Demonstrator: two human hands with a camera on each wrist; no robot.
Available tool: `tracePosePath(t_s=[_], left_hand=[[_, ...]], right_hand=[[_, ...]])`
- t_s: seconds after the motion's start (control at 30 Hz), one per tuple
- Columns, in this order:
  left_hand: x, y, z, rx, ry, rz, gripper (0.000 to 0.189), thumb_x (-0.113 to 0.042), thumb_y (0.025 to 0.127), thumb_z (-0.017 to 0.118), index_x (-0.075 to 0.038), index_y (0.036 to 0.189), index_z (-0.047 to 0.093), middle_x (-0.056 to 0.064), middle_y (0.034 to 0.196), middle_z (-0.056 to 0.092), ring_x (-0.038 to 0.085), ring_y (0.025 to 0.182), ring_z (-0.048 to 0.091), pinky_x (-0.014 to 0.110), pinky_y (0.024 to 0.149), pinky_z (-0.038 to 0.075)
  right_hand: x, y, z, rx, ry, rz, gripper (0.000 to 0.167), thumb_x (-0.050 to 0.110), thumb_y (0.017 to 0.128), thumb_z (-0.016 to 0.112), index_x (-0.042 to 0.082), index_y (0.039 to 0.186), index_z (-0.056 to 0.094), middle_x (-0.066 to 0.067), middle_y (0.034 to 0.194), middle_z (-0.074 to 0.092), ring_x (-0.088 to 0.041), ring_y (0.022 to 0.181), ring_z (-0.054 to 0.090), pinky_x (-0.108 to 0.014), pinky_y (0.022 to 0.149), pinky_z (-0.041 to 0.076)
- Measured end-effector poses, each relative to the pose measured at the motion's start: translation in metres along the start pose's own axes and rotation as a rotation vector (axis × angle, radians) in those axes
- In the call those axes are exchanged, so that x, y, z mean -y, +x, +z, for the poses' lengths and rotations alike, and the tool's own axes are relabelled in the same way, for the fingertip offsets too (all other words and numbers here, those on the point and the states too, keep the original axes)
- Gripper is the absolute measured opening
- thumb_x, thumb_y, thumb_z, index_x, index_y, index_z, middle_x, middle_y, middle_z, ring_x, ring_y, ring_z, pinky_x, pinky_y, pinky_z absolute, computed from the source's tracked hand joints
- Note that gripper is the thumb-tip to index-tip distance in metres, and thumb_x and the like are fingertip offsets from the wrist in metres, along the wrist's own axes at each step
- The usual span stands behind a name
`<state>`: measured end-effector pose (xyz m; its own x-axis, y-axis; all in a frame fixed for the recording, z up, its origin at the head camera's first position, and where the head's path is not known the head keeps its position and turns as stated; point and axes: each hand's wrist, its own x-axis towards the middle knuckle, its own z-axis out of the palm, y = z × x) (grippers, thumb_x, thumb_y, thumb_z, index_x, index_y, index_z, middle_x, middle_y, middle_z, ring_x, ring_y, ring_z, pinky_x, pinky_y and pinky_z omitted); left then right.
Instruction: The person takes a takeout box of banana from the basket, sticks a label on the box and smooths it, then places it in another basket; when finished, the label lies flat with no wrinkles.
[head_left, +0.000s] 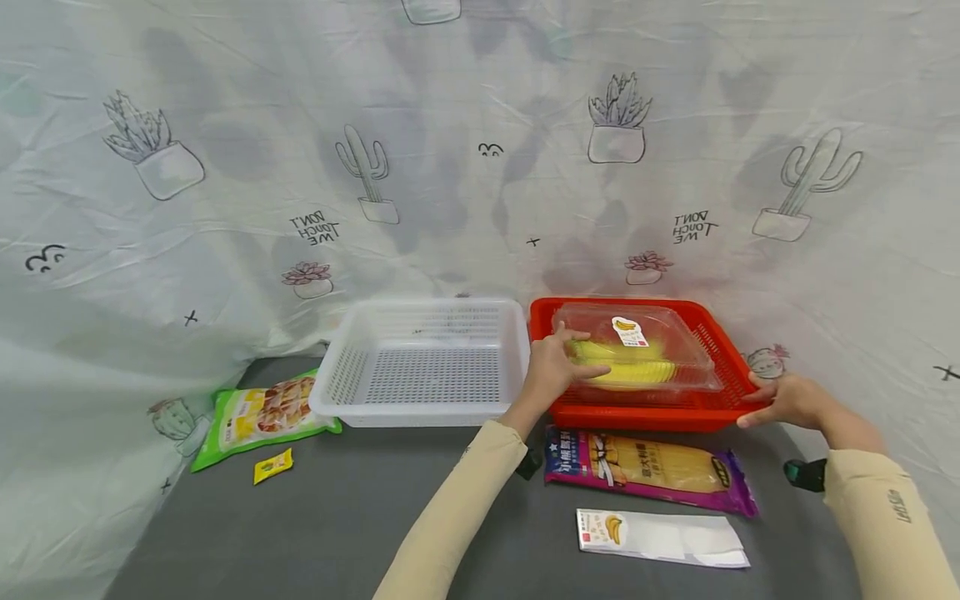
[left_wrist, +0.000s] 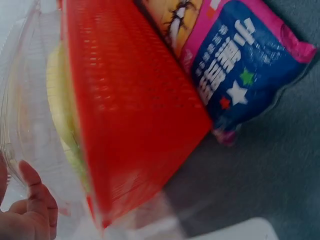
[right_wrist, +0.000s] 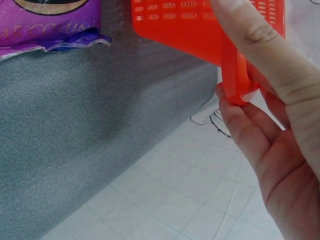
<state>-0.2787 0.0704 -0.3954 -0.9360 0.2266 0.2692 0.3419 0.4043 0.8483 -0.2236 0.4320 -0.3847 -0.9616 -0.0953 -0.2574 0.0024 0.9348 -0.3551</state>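
Note:
A clear plastic box of bananas [head_left: 626, 362], with a banana label on its lid, sits in a red plastic basket [head_left: 637, 417]. My left hand [head_left: 551, 367] holds the box's left end, thumb and fingers spread along its sides. In the left wrist view, fingers [left_wrist: 35, 197] show against the clear plastic, and yellow bananas [left_wrist: 60, 100] are visible through it. My right hand [head_left: 795, 400] grips the right end of the basket. Seen from the right wrist, the thumb lies over the basket's rim [right_wrist: 232, 75] with the other fingers beneath it.
A white basket [head_left: 431, 412] stands left of the red one. Before the red basket lie a purple pasta pack [head_left: 652, 467] and a folded white bag with a banana print [head_left: 663, 537]. A green food bag [head_left: 262, 412] and small yellow packet [head_left: 273, 466] lie left.

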Motion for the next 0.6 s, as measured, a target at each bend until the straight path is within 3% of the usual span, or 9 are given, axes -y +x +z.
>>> tracePosePath(t_s=[0.03,0.07,0.1,0.13,0.2,0.43,0.6], left_hand=[[0.002,-0.001,0.003,-0.003,0.006,-0.017,0.055,-0.032,0.069,0.087,-0.013,0.118,0.07,0.011,0.09,0.071,0.013,0.098,0.065,0.016,0.056,0.047],[0.003,-0.001,0.006,-0.007,0.015,-0.032,0.055,-0.033,0.069,0.087,-0.013,0.118,0.07,0.01,0.099,0.072,0.016,0.118,0.057,0.018,0.066,0.051],[0.005,-0.002,0.009,-0.009,0.027,-0.045,0.055,-0.034,0.069,0.087,-0.013,0.118,0.07,0.009,0.109,0.07,0.019,0.13,0.045,0.022,0.074,0.053],[0.006,-0.003,0.012,-0.012,0.044,-0.055,0.055,-0.035,0.069,0.087,-0.013,0.118,0.07,0.008,0.118,0.067,0.021,0.133,0.041,0.025,0.082,0.052],[0.007,-0.004,0.017,-0.004,0.07,-0.073,0.056,-0.036,0.069,0.087,-0.013,0.117,0.071,0.008,0.126,0.062,0.021,0.132,0.042,0.029,0.089,0.05],[0.012,-0.004,0.032,0.03,0.143,-0.13,0.056,-0.035,0.069,0.087,-0.012,0.117,0.07,0.012,0.134,0.055,0.025,0.13,0.044,0.034,0.093,0.047],[0.01,-0.002,0.036,0.103,0.198,-0.219,0.061,-0.028,0.068,0.088,-0.012,0.123,0.067,0.012,0.144,0.045,0.034,0.125,0.049,0.04,0.095,0.047]], right_hand=[[0.0,0.0,0.0,0.0,0.003,0.002,0.083,0.051,0.069,0.081,-0.016,0.112,0.059,-0.042,0.131,0.031,-0.023,0.074,0.043,-0.031,0.058,0.04],[0.0,0.0,0.001,0.001,0.005,0.001,0.082,0.05,0.069,0.08,-0.016,0.112,0.059,-0.042,0.131,0.03,-0.022,0.073,0.042,-0.03,0.058,0.039],[0.0,0.0,0.002,0.001,0.009,0.006,0.082,0.051,0.069,0.08,-0.015,0.113,0.059,-0.041,0.132,0.029,-0.022,0.073,0.041,-0.03,0.058,0.039],[0.0,0.0,0.002,0.001,0.01,0.01,0.083,0.052,0.069,0.08,-0.015,0.113,0.059,-0.041,0.132,0.029,-0.022,0.073,0.041,-0.03,0.058,0.038],[0.0,0.0,0.003,0.001,0.009,0.013,0.082,0.052,0.068,0.08,-0.014,0.114,0.059,-0.041,0.133,0.029,-0.022,0.074,0.041,-0.029,0.058,0.038],[0.003,0.0,0.003,0.002,-0.005,0.014,0.078,0.049,0.07,0.081,-0.012,0.114,0.06,-0.04,0.134,0.029,-0.026,0.082,0.047,-0.031,0.06,0.037],[0.004,0.0,0.003,-0.001,0.015,0.026,0.078,0.048,0.07,0.081,-0.012,0.115,0.06,-0.039,0.135,0.028,-0.027,0.083,0.047,-0.032,0.061,0.038]])
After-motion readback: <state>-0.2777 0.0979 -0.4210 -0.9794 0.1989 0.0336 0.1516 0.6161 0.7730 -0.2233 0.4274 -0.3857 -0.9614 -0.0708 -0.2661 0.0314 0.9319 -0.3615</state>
